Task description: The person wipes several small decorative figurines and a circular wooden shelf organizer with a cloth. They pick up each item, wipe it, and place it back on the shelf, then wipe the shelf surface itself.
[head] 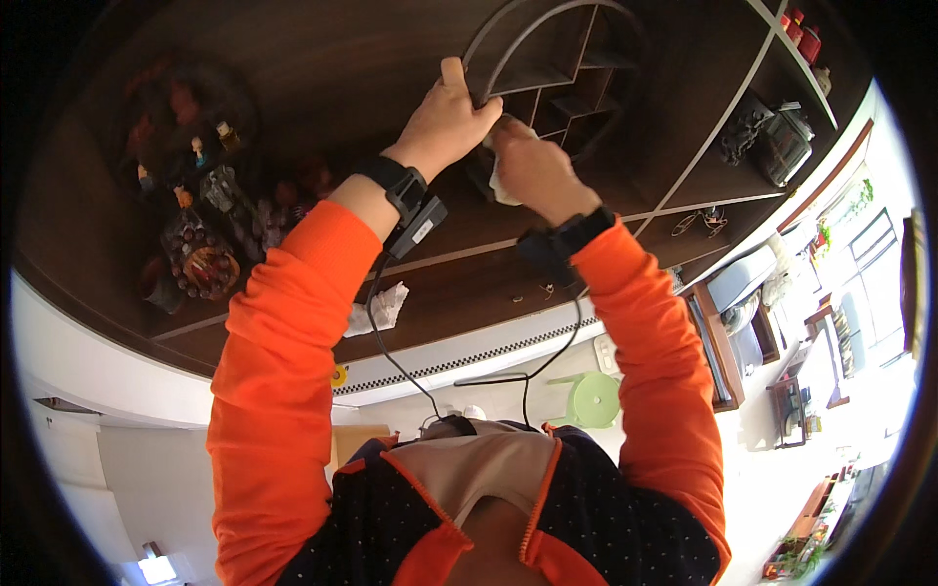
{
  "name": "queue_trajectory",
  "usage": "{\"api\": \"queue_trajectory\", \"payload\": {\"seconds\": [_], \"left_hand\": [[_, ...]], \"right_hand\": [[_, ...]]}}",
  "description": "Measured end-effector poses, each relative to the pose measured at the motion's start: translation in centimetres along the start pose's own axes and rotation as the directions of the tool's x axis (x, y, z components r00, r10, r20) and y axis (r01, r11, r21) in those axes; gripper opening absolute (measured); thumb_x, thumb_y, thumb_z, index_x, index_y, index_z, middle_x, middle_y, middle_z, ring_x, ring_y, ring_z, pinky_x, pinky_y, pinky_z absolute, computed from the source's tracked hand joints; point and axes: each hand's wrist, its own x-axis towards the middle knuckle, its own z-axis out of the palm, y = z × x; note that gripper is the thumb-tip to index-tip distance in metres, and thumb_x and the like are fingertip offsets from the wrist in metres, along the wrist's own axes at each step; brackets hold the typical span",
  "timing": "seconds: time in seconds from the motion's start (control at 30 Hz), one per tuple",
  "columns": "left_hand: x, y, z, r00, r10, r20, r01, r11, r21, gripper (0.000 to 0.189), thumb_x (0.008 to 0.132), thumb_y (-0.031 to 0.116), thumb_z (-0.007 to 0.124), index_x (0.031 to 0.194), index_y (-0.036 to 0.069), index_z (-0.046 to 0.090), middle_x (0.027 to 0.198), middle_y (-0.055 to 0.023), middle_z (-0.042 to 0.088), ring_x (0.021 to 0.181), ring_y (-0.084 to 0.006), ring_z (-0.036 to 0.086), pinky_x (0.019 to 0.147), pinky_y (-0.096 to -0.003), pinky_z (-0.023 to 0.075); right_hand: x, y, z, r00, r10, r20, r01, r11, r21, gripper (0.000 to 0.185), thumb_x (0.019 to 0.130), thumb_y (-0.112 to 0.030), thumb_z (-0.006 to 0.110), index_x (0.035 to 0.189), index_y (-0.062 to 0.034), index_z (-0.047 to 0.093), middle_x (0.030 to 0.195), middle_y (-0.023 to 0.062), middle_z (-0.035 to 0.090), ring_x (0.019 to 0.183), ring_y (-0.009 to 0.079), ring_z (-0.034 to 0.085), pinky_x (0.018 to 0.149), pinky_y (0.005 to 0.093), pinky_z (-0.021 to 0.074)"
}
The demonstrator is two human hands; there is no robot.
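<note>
A round dark wooden display stand (546,83), divided inside by small shelves, stands in a dark wooden cabinet at the top centre. My left hand (448,117) grips the rim of the stand at its left side, thumb and fingers around it. Just below and to the right, my right hand (533,165) holds a whitish cloth (504,187) against the lower left part of the stand. The fingertips of my right hand are blurred and partly hidden. On the cabinet's lower ledge lies a crumpled white piece of paper or cloth (387,308), left of centre.
Figurines, small bottles and a jar with a beaded surface (201,253) crowd the cabinet's left side. A dark glossy container (788,143) and a dark carving (744,132) occupy a right compartment. Pale shelf edges (722,128) run between compartments. A green stool (593,400) stands on the floor below.
</note>
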Motion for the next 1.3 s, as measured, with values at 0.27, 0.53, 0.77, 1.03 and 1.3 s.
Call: {"api": "queue_trajectory", "payload": {"seconds": [0.27,0.53,0.77,1.03,1.3], "left_hand": [[-0.3,0.5,0.2,1.0,0.01,0.011,-0.01,1.0,0.009,0.053,0.09,0.035,0.061,0.108,-0.005,0.032,0.104,-0.0355,0.059,0.101,-0.0444,0.062,0.088,-0.0458,0.0504],[-0.2,0.3,0.2,0.999,-0.013,0.03,0.011,0.999,0.045,0.058,0.091,0.038,0.06,0.115,-0.005,0.03,0.107,-0.033,0.06,0.102,-0.0417,0.063,0.088,-0.0437,0.0508],[-0.3,0.7,0.3,1.0,-0.008,0.029,0.007,1.0,0.012,0.063,0.088,0.044,0.063,0.113,-0.006,0.033,0.109,-0.0341,0.059,0.106,-0.0439,0.061,0.09,-0.0456,0.0505],[-1.4,2.6,-0.6,0.984,-0.056,0.17,0.065,0.997,-0.045,0.077,0.087,0.058,0.06,0.117,-0.009,0.033,0.111,-0.0368,0.057,0.108,-0.0426,0.061,0.093,-0.043,0.0503],[-2.0,4.0,-0.4,0.984,-0.054,0.171,0.048,0.998,0.04,0.074,0.09,0.056,0.056,0.115,-0.01,0.035,0.109,-0.0352,0.059,0.104,-0.0436,0.063,0.088,-0.045,0.0528]], "right_hand": [[1.0,2.7,-0.6,0.989,-0.01,0.146,-0.04,0.941,0.337,0.036,0.086,-0.006,0.052,0.119,-0.0094,0.065,0.129,0.0121,0.059,0.103,0.0338,0.064,0.088,0.0408,0.0518],[0.4,2.5,-0.7,0.993,-0.115,0.033,0.082,0.855,0.512,0.033,0.086,-0.01,0.054,0.117,-0.0091,0.067,0.12,0.0104,0.064,0.102,0.0306,0.065,0.088,0.0399,0.0524],[-2.5,1.8,0.6,0.968,-0.037,-0.247,0.062,0.994,0.095,0.024,0.084,-0.01,0.055,0.103,-0.0141,0.069,0.103,0.0066,0.068,0.081,0.0291,0.069,0.069,0.0393,0.0567],[-8.6,-4.6,2.8,0.963,-0.016,-0.269,0.063,0.984,0.166,0.05,0.079,-0.011,0.061,0.129,-0.006,0.055,0.132,0.0101,0.056,0.087,0.0275,0.069,0.067,0.0373,0.0566],[-7.0,-6.9,5.8,0.965,0.262,-0.006,-0.253,0.925,-0.282,0.054,0.084,-0.021,0.06,0.128,0.0065,0.048,0.12,0.0195,0.056,0.078,0.0261,0.068,0.062,0.0358,0.0555]]}}
